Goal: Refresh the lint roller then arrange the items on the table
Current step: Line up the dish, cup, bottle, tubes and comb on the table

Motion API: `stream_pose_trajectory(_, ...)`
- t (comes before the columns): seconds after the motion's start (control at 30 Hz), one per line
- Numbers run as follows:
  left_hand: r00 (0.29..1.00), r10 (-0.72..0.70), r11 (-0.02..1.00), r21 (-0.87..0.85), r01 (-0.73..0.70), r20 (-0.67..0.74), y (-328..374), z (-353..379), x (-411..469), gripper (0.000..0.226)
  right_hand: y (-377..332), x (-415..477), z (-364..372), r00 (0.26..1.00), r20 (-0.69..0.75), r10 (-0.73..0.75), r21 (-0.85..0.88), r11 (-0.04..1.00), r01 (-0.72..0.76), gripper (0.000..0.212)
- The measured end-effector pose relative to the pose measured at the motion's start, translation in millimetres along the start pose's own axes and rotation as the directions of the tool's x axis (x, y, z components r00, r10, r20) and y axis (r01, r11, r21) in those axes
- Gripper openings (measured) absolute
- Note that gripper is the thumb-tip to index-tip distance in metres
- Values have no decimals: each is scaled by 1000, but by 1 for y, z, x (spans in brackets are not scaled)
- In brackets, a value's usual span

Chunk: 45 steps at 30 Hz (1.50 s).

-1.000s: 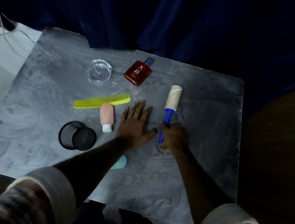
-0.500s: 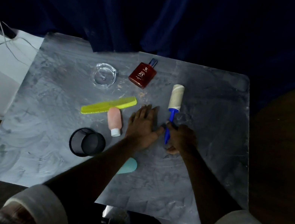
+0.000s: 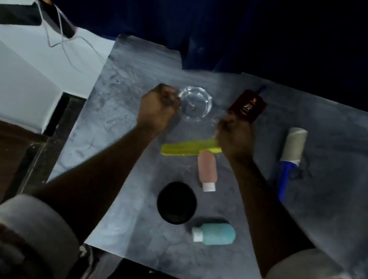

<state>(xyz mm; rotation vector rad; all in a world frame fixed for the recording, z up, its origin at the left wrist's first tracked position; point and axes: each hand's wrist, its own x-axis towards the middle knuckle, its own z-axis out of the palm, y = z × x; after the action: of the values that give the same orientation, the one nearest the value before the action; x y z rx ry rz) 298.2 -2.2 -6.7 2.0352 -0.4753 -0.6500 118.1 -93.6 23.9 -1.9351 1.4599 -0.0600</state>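
Note:
The lint roller [image 3: 294, 146], a pale roll on a blue handle, lies alone at the right of the grey table [image 3: 324, 228]. My left hand [image 3: 158, 109] is closed on the left rim of the clear glass dish [image 3: 195, 104] at the back. My right hand [image 3: 235, 137] grips the lower end of the red perfume bottle [image 3: 247, 107], which is tilted beside the dish. A yellow comb [image 3: 187, 149] runs under my right wrist. The pink bottle [image 3: 207, 171], black mesh cup [image 3: 176, 202] and teal bottle [image 3: 216, 233] sit nearer to me.
A dark blue curtain [image 3: 223, 23] hangs right behind the table. To the left is a white surface [image 3: 14, 65] with a black device [image 3: 18, 14] and loose cables. Brown floor lies to the left of the table's edge.
Both hands left the middle of the table and reached back. The right hand let go of the lint roller handle and took the perfume bottle; the left hand closed on the glass dish. The view shifted left.

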Motion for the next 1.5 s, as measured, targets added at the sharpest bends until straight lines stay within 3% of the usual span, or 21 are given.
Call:
stream_pose_trajectory(0.13,986,-60,997,59,51,158,-4,1,38,42,-30,35,25,997,-62,38,-18,999,-39,41)
stream_pose_trajectory(0.23,972,-48,993,112,23,228,-10,2,48,36,-45,42,37,997,-44,57,-75,995,-60,40)
stream_pose_trajectory(0.37,975,73,981,162,-108,208,-22,-15,33,18,-52,27,46,994,-26,104,-66,992,-106,37)
stream_pose_trajectory(0.47,977,125,988,66,-138,172,-43,-44,15,12,-57,4,62,997,22,77,-38,996,-76,30)
stream_pose_trajectory(0.6,997,48,997,-65,-44,62,-68,-89,-8,10,-76,-18,93,993,109,32,3,999,-32,23)
stream_pose_trajectory(0.73,1000,-5,999,-43,4,-27,-75,-118,-3,8,-106,-17,116,996,68,-51,-16,999,52,16)
stream_pose_trajectory(0.83,998,-60,983,-173,55,-25,-72,-126,16,11,-125,-4,125,998,28,-57,8,998,57,14)
stream_pose_trajectory(0.93,999,-19,968,-250,9,-36,-59,-125,34,8,-138,14,128,998,-26,-59,20,998,60,16)
stream_pose_trajectory(1.07,995,-85,975,-208,71,-57,-46,-119,57,18,-145,38,127,1000,-18,-17,54,998,18,21)
stream_pose_trajectory(1.13,994,-104,973,-213,95,-33,-44,-116,67,6,-147,47,125,999,-45,1,58,998,1,23)
stream_pose_trajectory(1.5,992,-122,984,-134,115,-44,-55,-112,89,8,-151,61,132,999,-45,9,47,999,-7,29)
